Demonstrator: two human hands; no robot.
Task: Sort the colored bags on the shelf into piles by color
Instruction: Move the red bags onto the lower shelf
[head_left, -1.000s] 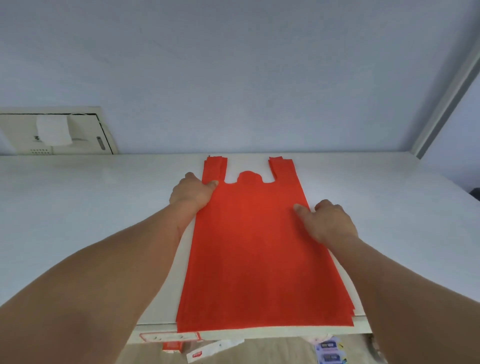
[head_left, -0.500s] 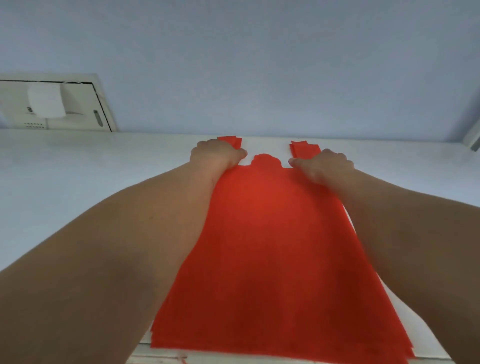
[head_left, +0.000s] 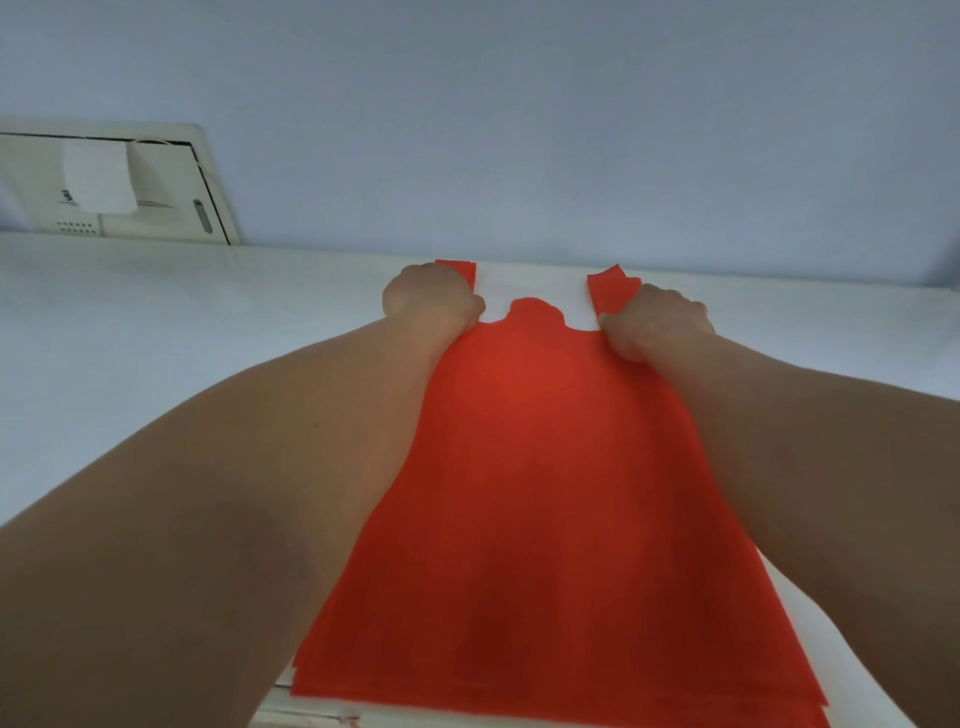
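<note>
Nearest, at six o'clock, the layered bottom edge of a stack of red bags (head_left: 540, 519) lay flat along the front lip of the white shelf (head_left: 156, 332). Both bare forearms ran up beside it toward twelve o'clock. Farther on, the left hand (head_left: 431, 304) was curled closed over the left handle strap, and the right hand (head_left: 657, 327) pinched the right strap. Beyond, at ten o'clock, a cream panel (head_left: 114, 182) sat against the wall.

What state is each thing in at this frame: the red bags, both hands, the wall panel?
Red bags: stacked flat on the white shelf, near edges slightly fanned.
Left hand: grip closed on the left handle strap.
Right hand: grip closed on the right handle strap.
Wall panel: door shut.
</note>
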